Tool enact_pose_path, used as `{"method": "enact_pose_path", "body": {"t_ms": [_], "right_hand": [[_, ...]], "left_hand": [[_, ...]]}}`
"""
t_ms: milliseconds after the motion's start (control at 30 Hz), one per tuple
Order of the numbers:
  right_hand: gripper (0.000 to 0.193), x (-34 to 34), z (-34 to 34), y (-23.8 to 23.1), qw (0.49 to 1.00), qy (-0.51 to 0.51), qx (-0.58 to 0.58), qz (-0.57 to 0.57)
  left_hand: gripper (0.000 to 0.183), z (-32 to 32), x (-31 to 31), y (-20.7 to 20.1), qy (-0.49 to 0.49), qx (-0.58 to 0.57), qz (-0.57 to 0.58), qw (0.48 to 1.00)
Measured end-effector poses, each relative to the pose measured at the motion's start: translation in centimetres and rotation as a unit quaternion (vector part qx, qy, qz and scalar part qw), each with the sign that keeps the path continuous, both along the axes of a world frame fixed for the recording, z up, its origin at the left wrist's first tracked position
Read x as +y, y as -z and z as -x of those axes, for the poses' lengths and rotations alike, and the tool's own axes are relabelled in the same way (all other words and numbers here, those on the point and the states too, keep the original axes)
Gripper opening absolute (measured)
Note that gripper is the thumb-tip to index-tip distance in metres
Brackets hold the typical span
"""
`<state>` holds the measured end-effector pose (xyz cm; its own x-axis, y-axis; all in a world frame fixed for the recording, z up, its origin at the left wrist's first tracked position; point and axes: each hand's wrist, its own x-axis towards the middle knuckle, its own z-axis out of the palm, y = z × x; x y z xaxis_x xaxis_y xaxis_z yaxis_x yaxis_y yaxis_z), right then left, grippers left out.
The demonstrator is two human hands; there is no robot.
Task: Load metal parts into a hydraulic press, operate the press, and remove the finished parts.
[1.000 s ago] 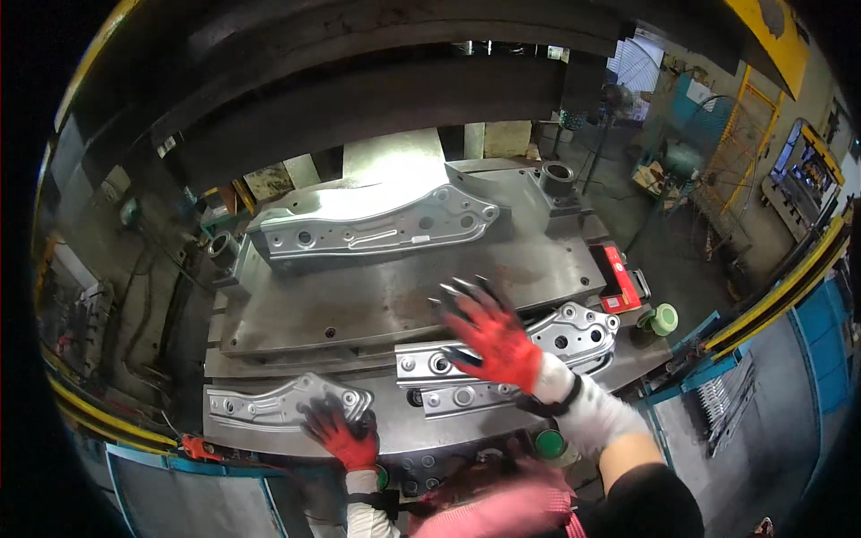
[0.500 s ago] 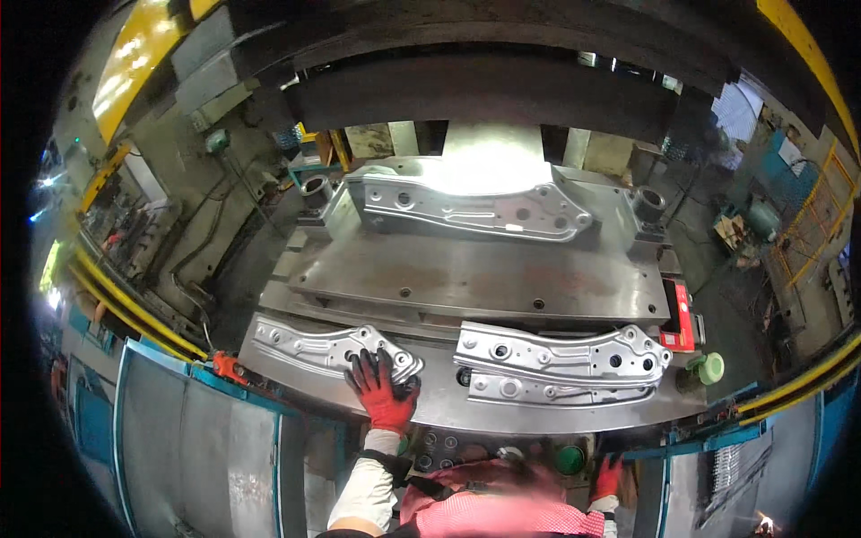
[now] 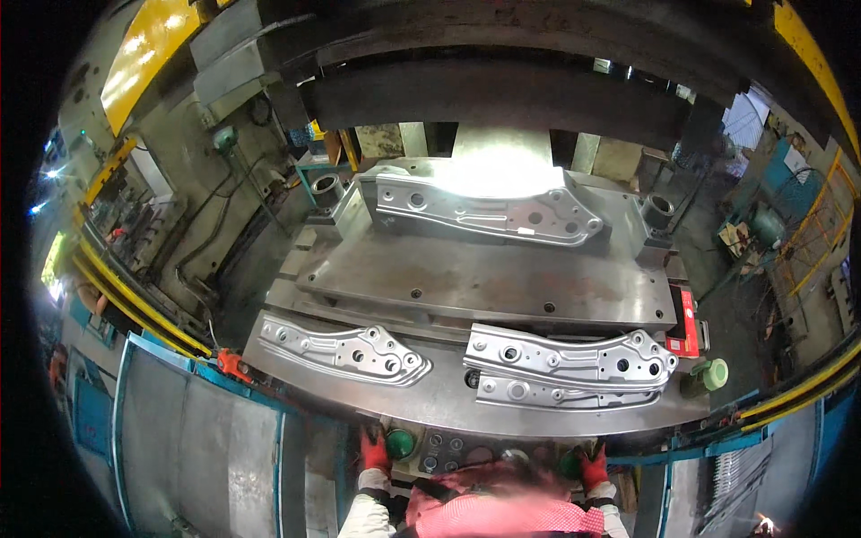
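My left hand (image 3: 375,453), in a red glove with dark fingertips, is at the control panel's left end, beside a green push button (image 3: 400,443). Its fingers reach forward, apart, holding nothing visible. At the right end, my right hand (image 3: 592,468) in a matching glove has its fingers spread next to another green button (image 3: 570,464), which it partly hides. Beyond my left hand a stamped sheet-metal bracket (image 3: 336,351) lies on the steel table (image 3: 377,399). Two similar overlapping brackets (image 3: 574,357) lie to the right. A further stamped panel (image 3: 484,215) rests on the press die.
The press's dark upper beam (image 3: 484,90) spans overhead. Guide posts (image 3: 326,190) flank the lower die (image 3: 484,273). A red box (image 3: 683,325) and a green-topped container (image 3: 714,375) stand at the table's right. Yellow bars (image 3: 143,291) and blue-framed panels (image 3: 197,439) border both sides.
My left hand has left the left bracket and drawn back to the panel beside its green button. My right hand has shifted slightly and stays by the right button. The brackets remain on the table.
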<state>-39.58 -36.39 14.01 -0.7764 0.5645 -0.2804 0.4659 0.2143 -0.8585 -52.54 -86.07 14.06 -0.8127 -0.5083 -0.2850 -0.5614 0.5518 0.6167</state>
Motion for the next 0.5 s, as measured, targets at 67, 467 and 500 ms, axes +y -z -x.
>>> {"method": "enact_pose_path", "body": {"t_ms": [67, 467, 500], "right_hand": [[0.086, 1.0, -0.4, 2.6, 0.998, 0.02, 0.057, 0.037], [0.085, 1.2, -0.4, 4.7, 0.994, 0.051, 0.074, 0.061], [0.083, 1.2, -0.5, 5.1, 0.995, 0.046, 0.085, 0.039]], "left_hand": [[0.076, 0.4, 0.0, 1.9, 0.052, -0.013, -0.028, 0.998], [0.064, 3.2, -1.7, 6.3, 0.004, 0.034, -0.064, 0.997], [0.063, 3.3, -1.6, 6.1, -0.004, 0.026, -0.069, 0.997]]}}
